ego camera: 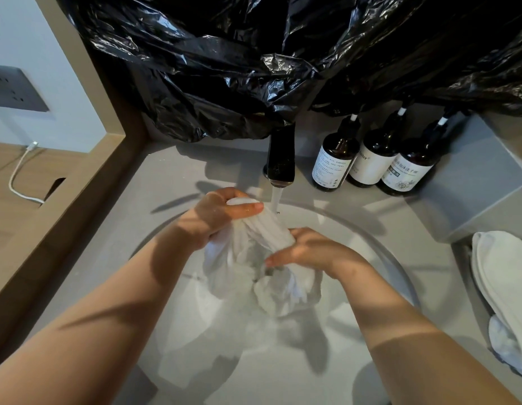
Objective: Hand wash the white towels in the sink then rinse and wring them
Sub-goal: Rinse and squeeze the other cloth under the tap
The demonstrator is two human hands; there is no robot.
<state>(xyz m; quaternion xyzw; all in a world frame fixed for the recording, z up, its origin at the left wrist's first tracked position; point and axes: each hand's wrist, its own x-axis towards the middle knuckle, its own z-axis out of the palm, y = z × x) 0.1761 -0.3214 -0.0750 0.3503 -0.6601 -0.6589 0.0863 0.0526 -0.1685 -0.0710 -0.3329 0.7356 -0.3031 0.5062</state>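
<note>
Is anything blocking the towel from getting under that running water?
Nothing visible does. The left hand and right hand grip the white towel directly, and the water stream falls freely from the faucet onto its top.

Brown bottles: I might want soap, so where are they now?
In the head view, the three brown bottles stand together on the counter behind the sink's right side, just right of the tap.

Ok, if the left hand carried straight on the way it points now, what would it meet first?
Probably the water stream falling from the faucet, just past the left hand, which grips the white towel. Depth is unclear, so it might pass in front.
</note>
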